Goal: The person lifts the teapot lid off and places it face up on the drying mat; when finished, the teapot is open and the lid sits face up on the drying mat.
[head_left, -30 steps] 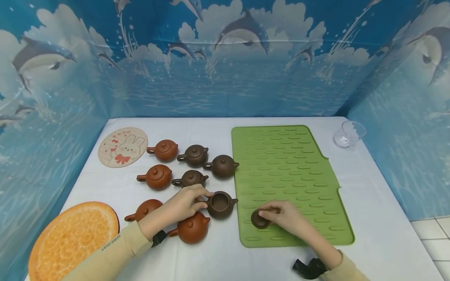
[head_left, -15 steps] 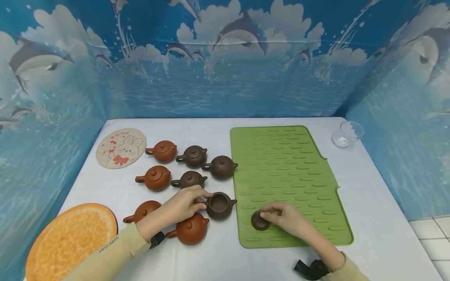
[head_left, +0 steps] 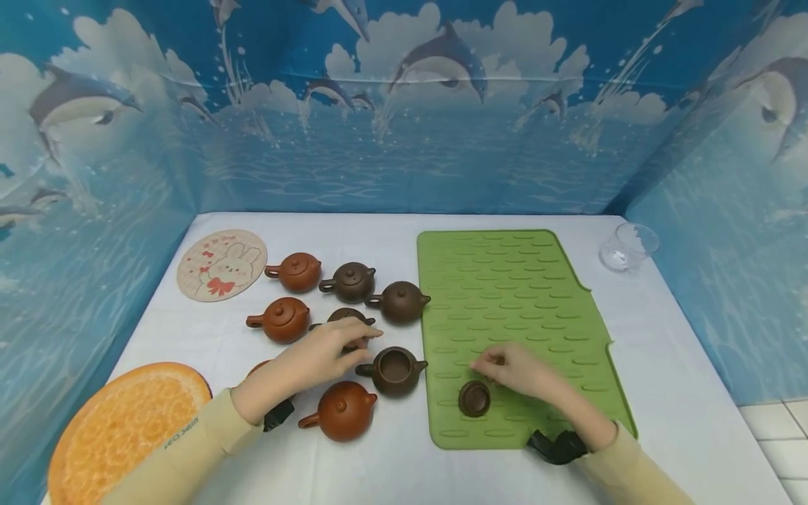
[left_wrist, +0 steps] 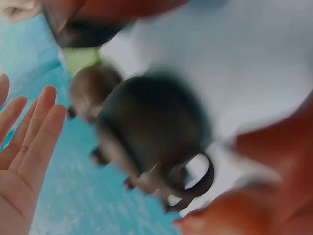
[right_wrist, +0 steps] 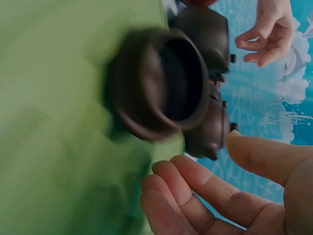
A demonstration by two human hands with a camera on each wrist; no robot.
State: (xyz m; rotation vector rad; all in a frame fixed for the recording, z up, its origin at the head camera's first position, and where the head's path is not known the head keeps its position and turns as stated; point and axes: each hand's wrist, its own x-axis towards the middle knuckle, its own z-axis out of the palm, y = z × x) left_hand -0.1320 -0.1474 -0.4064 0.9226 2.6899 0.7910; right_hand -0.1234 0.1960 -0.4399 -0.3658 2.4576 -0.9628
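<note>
A small dark brown teapot lid (head_left: 475, 398) lies upside down on the green mat (head_left: 517, 319). My right hand (head_left: 517, 368) hovers just behind and right of it, holding nothing, with thumb and fingers apart in the right wrist view. On the white cloth left of the mat stands the lidless dark brown teapot (head_left: 396, 384), its spout toward the mat. My left hand (head_left: 309, 361) is above and left of that pot's handle, fingers extended and holding nothing. It partly covers another dark teapot (head_left: 344, 315) behind.
Several lidded teapots, dark brown and reddish, stand around my left arm, including a red one (head_left: 344, 414) at the front. A round orange mat (head_left: 135, 435) and a rabbit coaster (head_left: 222, 265) lie left. A clear glass (head_left: 625, 249) stands at the back right.
My right hand has let go of the lid, now on the mat, and moved back. My left hand has released the open teapot's handle and lifted slightly up and left.
</note>
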